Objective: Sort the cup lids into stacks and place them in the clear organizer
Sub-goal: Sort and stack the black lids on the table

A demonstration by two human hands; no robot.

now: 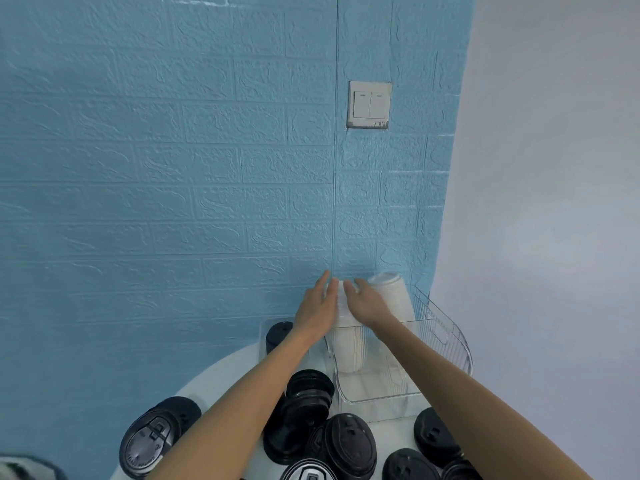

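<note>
A tall stack of white lids (347,327) stands upright in the clear organizer (450,344) at the back of the round white table (221,379). My left hand (317,306) presses its straight fingers against the stack's left side. My right hand (369,303) curls its fingers and thumb over the stack's top right. A second white lid stack (394,292) leans in the organizer just right of my right hand. Loose black lids (349,445) lie scattered on the table in front, and a short pile of black lids (308,393) sits between my forearms.
A blue brick-pattern wall (173,168) rises right behind the table, with a light switch (369,105) on it. Another clear container holds a black lid stack (277,336) left of my left wrist. More black lids (152,438) lie at the table's left edge.
</note>
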